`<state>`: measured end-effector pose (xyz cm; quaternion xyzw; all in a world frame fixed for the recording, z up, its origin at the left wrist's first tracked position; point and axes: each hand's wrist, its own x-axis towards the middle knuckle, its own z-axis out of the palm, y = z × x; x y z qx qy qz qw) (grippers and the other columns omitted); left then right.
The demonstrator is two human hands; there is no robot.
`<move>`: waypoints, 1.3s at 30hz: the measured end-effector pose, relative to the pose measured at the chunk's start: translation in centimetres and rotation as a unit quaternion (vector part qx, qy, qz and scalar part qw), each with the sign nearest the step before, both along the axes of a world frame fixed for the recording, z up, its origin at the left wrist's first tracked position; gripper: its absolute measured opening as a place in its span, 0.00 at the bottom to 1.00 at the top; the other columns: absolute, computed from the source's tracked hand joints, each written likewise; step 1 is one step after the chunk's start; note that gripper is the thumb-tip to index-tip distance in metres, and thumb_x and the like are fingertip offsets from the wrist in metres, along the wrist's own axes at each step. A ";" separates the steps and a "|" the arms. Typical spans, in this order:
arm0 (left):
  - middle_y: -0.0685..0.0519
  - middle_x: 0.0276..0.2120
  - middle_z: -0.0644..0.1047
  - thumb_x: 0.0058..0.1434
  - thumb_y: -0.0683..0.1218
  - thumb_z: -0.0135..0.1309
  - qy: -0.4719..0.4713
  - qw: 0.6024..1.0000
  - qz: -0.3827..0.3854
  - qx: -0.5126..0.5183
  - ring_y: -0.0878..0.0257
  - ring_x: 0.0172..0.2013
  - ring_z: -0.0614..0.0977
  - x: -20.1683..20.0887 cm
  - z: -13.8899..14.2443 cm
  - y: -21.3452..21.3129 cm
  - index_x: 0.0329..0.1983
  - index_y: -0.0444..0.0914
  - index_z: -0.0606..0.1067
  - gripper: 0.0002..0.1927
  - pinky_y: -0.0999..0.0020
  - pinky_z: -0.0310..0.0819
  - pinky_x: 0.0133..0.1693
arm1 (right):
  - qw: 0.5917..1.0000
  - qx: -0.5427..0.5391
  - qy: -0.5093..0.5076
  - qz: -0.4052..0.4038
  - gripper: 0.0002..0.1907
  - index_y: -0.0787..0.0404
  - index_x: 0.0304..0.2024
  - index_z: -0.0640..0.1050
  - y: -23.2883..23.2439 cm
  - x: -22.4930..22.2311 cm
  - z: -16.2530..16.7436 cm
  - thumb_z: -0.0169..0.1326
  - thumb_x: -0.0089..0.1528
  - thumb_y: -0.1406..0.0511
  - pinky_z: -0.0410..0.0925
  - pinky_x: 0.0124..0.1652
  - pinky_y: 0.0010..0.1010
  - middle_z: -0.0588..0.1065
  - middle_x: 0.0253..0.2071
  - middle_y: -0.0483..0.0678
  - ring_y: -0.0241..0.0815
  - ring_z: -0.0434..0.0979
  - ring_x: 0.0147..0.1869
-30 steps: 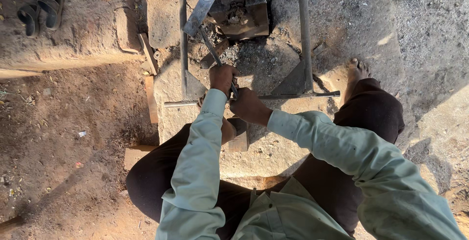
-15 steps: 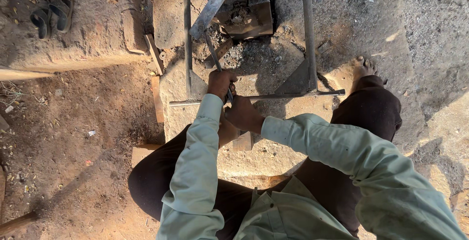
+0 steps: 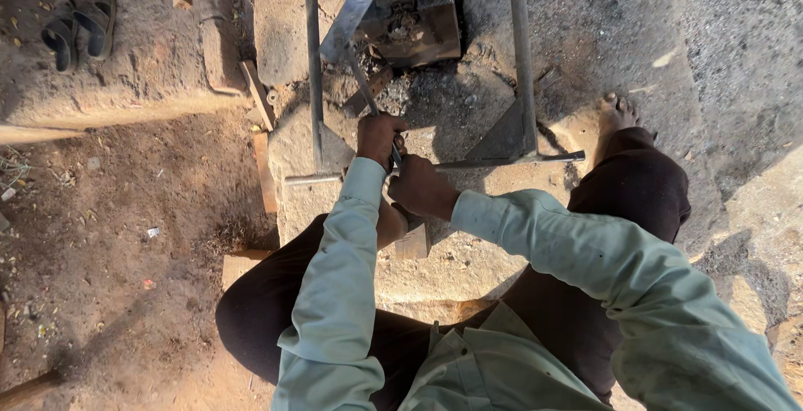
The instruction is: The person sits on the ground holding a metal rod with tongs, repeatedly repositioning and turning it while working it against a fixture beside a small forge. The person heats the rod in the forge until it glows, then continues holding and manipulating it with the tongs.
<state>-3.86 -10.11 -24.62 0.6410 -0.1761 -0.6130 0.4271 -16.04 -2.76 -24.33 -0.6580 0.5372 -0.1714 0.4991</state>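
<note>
Bare earth floor with a stone slab [image 3: 435,252] at centre, seen from above. Left hand [image 3: 378,137] and right hand [image 3: 421,187] closed side by side, fingers curled tight around a thin metal rod [image 3: 365,89] above the slab's upper edge. Rod slanting up from the hands to a dark metal block [image 3: 410,22]. Metal frame [image 3: 520,60] straddling the slab. Bare foot [image 3: 616,118] right of the frame; pair of sandals [image 3: 79,25] well left of it.
</note>
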 end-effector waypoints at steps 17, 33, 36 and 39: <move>0.49 0.14 0.66 0.54 0.37 0.56 -0.004 1.000 0.018 0.005 0.60 0.12 0.67 0.6 0.2 -1.3 0.20 0.33 0.70 0.09 0.62 0.64 0.17 | 0.981 -0.165 0.005 0.097 0.12 0.70 0.27 0.76 -2.0 0.5 -0.2 0.58 0.56 0.64 0.72 0.38 0.52 0.75 0.29 0.65 0.67 0.78 0.36; 0.48 0.14 0.68 0.52 0.37 0.55 -0.018 1.000 0.011 0.003 0.57 0.12 0.69 -0.6 0.8 -2.7 0.20 0.31 0.71 0.07 0.59 0.65 0.16 | 0.964 -0.224 0.065 0.131 0.09 0.70 0.26 0.78 -3.4 -0.6 -1.4 0.56 0.56 0.67 0.74 0.40 0.50 0.76 0.28 0.63 0.64 0.80 0.36; 0.46 0.13 0.68 0.52 0.39 0.55 -0.016 1.000 0.023 -0.009 0.55 0.11 0.69 -1.4 0.3 -3.3 0.21 0.31 0.73 0.06 0.59 0.64 0.16 | 0.997 -0.075 0.002 0.018 0.10 0.73 0.27 0.77 -4.0 -1.5 -1.2 0.56 0.54 0.67 0.75 0.39 0.49 0.77 0.31 0.67 0.64 0.80 0.38; 0.46 0.14 0.71 0.51 0.38 0.56 -0.068 0.998 -0.002 -0.007 0.55 0.12 0.72 -2.3 0.1 -4.1 0.21 0.30 0.73 0.06 0.58 0.67 0.16 | 0.996 -0.081 0.034 0.034 0.10 0.70 0.29 0.76 -4.7 -2.7 -1.0 0.54 0.55 0.66 0.75 0.39 0.49 0.77 0.30 0.68 0.64 0.81 0.37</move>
